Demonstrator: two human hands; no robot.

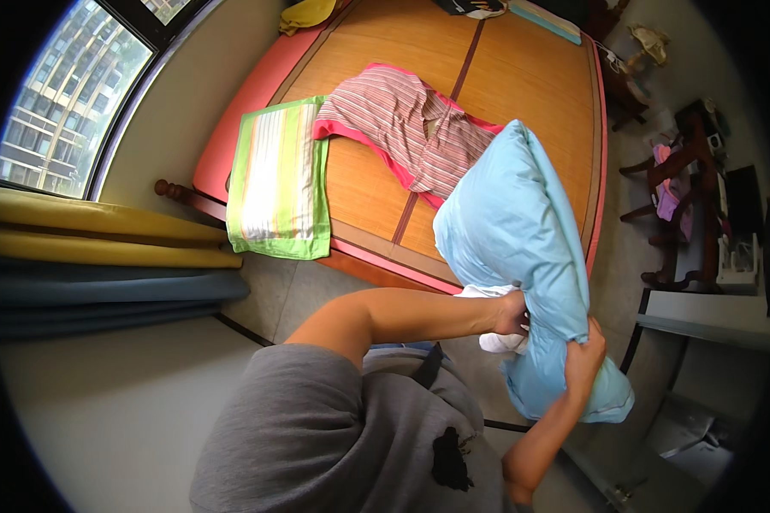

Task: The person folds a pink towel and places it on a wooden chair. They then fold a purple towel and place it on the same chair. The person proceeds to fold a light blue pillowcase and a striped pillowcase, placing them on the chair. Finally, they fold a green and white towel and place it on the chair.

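Note:
A light blue quilt or large pillow (pixel 513 211) is bunched between both my hands, its upper part over the bed's corner and its lower part hanging over the floor. My left hand (pixel 514 314) presses into its left side, fingers partly hidden in the folds. On the right side, my right hand (pixel 585 353) grips the fabric. White cloth (pixel 502 343) hangs just under my left wrist. A crumpled striped cloth with pink edging (pixel 391 115) lies across the mat (pixel 359 205), touching a green-and-white striped pillow cover (pixel 279 179) at the bed's near left corner.
Yellow and blue curtains (pixel 115 282) hang at the left below a window (pixel 70 96). A wooden chair (pixel 674 173) with pink cloth stands at the right, beyond the bed. An open cabinet (pixel 699 320) is at the lower right. Folded cloth (pixel 545 22) lies at the bed's far end.

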